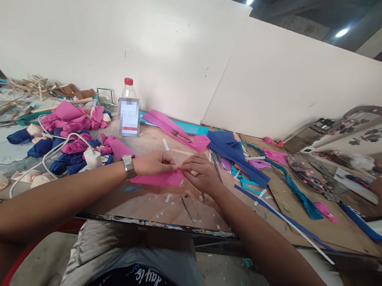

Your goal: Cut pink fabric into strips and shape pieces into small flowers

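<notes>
Near the front edge of the tabletop [159, 209], a pink sheet [157, 178] lies flat, thin and floppy, likely light and easily creased. Left hand [154, 163] and right hand [200, 172] each pinch its top edge, the best place to hold it.

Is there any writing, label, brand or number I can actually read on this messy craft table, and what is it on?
Bottle label: blurred out, nothing readable.
Dark shirt at the bottom edge: light lettering seen upside down, roughly "day to" in script above block letters; too distorted to read for sure.
Wristwatch on the left arm: no face or brand visible.
Pink paper under both hands: plain, no print.
Nothing else on the table carries legible text.
</notes>
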Tool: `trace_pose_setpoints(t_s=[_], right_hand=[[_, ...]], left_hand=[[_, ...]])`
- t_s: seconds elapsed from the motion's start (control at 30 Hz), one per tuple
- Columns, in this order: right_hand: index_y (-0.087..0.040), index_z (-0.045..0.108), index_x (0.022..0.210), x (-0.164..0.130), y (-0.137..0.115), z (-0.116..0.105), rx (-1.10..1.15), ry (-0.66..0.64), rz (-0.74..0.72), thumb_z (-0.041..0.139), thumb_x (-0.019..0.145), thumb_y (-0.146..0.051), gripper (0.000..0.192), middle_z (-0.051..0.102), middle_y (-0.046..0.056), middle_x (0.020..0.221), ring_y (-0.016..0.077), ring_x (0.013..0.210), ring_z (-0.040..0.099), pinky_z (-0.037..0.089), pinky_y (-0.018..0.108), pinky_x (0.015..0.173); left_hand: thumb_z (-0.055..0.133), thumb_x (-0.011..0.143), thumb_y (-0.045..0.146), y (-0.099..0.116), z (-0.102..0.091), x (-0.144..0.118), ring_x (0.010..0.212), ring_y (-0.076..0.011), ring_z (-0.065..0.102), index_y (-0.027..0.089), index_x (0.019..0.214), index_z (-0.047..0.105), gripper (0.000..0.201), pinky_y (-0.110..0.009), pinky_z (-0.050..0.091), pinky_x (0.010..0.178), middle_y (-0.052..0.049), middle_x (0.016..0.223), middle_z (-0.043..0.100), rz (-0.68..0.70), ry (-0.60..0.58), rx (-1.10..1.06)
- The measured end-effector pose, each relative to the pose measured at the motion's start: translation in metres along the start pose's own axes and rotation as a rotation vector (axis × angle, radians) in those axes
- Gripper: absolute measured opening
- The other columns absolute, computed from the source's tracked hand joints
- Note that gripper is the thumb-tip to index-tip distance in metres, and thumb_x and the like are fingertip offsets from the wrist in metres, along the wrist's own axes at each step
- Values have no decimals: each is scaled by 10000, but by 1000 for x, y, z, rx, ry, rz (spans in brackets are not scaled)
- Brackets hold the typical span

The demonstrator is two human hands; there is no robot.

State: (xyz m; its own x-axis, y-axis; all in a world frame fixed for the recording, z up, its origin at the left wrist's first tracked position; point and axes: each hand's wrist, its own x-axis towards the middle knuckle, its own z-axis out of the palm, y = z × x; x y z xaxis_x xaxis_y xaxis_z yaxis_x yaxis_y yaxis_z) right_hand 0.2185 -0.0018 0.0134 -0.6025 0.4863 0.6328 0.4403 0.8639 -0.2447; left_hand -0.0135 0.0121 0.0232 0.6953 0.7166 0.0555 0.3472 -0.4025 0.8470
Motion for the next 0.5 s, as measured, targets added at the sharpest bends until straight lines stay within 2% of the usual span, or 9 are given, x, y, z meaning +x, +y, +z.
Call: trace_pose_setpoints(t_s=[0.23,0.5], right_hand=[[-244,763,962,-1,1,1,-6,5,15,686,908,-259,95,768,40,854,202,846,666,505,363,817],[-230,757,945,-1,3,2,-32,-23,65,688,915,-290,97,756,50,876,207,873,650,489,369,840]], left_hand=[[540,909,459,-2,3,0,616,-114,471,149,780,690,368,-248,339,578,9,668,598,24,55,125],[521,933,398,1,8,-3,638,-127,526,161,836,733,333,-256,344,608,-13,705,672,68,147,290]])
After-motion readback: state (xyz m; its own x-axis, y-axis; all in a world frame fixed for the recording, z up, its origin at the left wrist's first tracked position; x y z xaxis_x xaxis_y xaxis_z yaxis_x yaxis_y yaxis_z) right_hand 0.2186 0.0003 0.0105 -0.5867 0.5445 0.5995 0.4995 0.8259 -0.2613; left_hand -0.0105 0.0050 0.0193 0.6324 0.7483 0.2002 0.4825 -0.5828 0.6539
